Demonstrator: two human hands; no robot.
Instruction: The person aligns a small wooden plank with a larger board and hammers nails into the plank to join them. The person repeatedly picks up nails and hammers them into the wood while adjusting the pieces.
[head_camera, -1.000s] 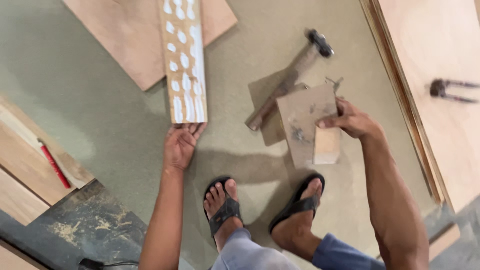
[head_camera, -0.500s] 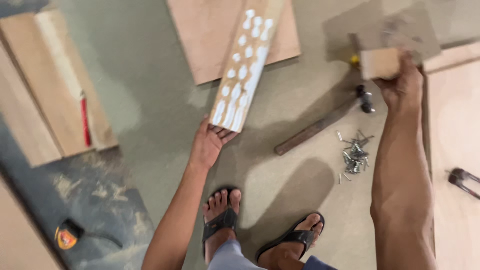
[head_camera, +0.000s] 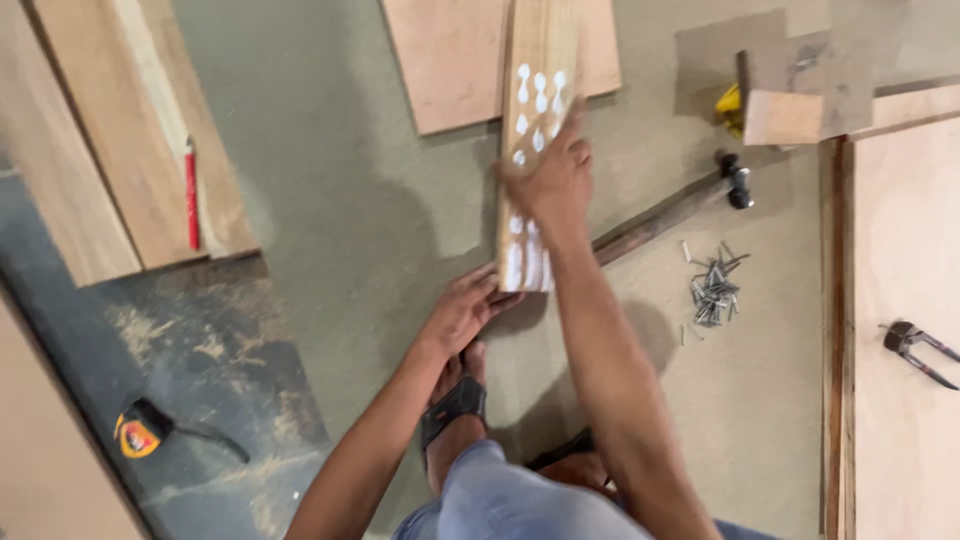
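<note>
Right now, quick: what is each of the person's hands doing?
Left hand: open, fingers touching the near end of the glue-dotted wooden strip.
Right hand: open, resting flat on top of the same strip, gripping nothing.

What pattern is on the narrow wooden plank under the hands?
Rows of white oval blobs on the narrow wooden plank, seen in the head view.

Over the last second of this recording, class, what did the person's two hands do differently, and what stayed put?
The right hand let go of the small joined wooden piece, which now lies on the floor, and came across onto the long wooden strip dotted with white glue. The left hand stayed at the strip's near end. The wooden-handled hammer and the pile of nails stayed on the floor.
</note>
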